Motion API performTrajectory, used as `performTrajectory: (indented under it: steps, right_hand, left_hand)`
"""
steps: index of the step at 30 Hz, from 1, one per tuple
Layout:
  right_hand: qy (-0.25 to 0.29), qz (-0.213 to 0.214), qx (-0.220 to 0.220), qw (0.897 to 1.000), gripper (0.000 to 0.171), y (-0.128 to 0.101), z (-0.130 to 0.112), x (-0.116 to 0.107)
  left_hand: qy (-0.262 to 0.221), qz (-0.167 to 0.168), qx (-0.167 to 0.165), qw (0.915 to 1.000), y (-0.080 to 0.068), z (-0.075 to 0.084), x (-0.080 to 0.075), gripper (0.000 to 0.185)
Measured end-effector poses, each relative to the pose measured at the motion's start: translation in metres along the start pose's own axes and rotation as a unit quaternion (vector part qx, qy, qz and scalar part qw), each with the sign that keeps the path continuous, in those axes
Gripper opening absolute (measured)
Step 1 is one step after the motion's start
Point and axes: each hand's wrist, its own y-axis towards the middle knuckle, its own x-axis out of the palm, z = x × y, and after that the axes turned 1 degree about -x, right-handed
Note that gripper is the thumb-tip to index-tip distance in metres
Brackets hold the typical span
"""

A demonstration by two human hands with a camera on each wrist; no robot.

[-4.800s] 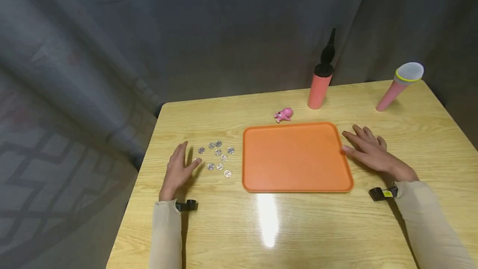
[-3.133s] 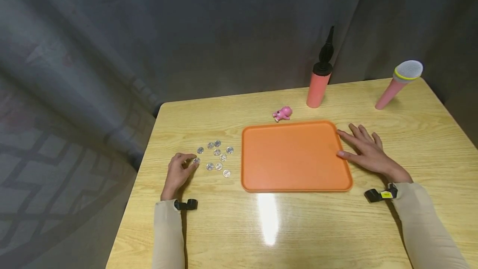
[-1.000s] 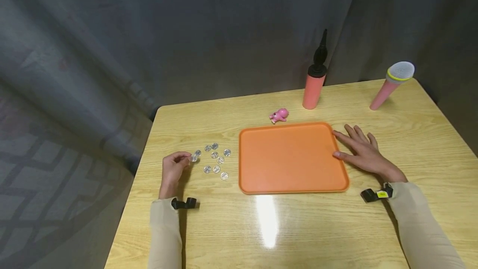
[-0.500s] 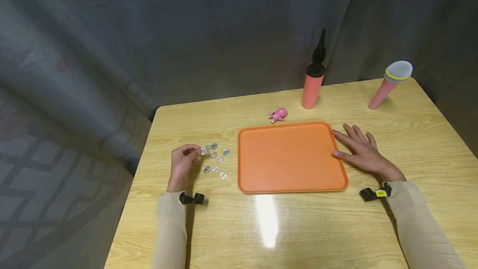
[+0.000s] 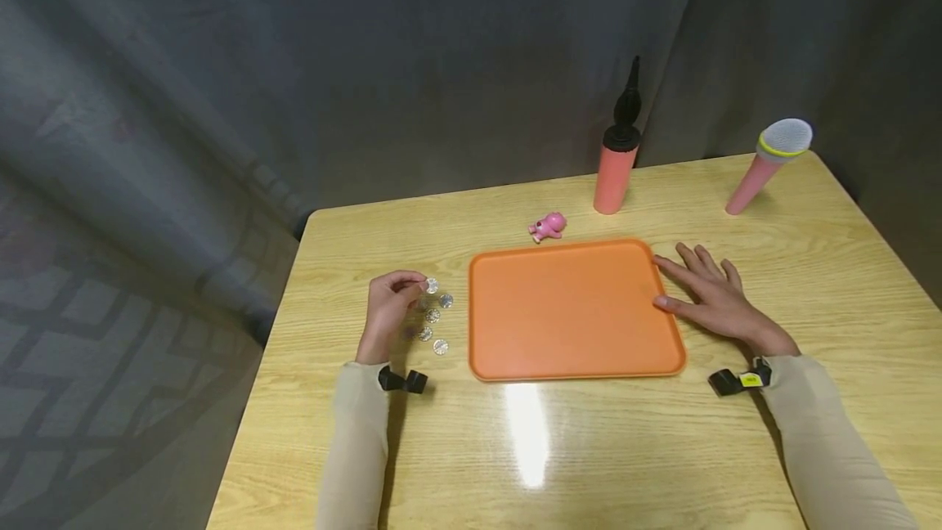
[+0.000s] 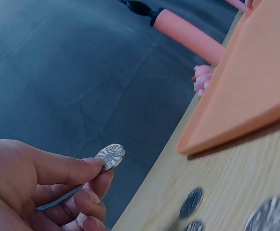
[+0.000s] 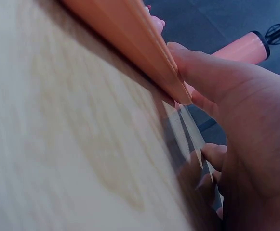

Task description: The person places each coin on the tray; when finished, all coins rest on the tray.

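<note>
L hand (image 5: 393, 301) now has a coin (image 5: 432, 285) up off the tbl (image 5: 625, 448).
Approx 5 s ago, the L hand was spread out w/ nothing in it, just L of the coins. It then went to the coin at the far L; now that coin is pinched btwn thumb & finger, gone from its old spot. The hand has slid R & in head view it hides some of the other coins (image 5: 433, 316). The held coin is much closer to the tray (image 5: 574, 309). The sleeve (image 5: 353, 440) & wrist cam (image 5: 415, 383) came R too.
</note>
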Motion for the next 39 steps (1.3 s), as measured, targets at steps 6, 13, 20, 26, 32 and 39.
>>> performTrajectory:
  steps: [6, 13, 20, 26, 32, 39]
  right_hand:
    - [-0.001, 0.000, -0.007, 1.000, 0.074, 0.000, 0.000, 0.001]
    - [0.005, -0.005, 0.004, 1.000, 0.074, -0.002, -0.002, -0.001]
    - [0.003, -0.001, -0.001, 1.000, 0.074, -0.002, -0.002, 0.000]
    - [0.002, 0.000, -0.003, 1.000, 0.074, -0.001, -0.001, 0.000]
    - [0.005, -0.002, 0.003, 1.000, 0.074, -0.001, -0.002, -0.002]
    - [0.003, -0.005, 0.006, 1.000, 0.074, 0.000, -0.003, -0.003]
  left_hand:
    - [0.001, -0.021, -0.007, 0.9998, 0.000, 0.005, 0.016, 0.015]
    - [-0.001, -0.044, -0.007, 0.9990, 0.002, 0.012, 0.037, 0.014]
    - [-0.012, -0.067, -0.007, 0.9976, 0.001, 0.016, 0.056, 0.012]
    - [-0.021, -0.087, 0.006, 0.9960, 0.001, 0.018, 0.073, 0.012]
    - [-0.024, -0.102, 0.007, 0.9945, 0.003, 0.019, 0.090, 0.013]
    - [-0.048, -0.114, -0.004, 0.9923, 0.005, 0.020, 0.108, 0.013]
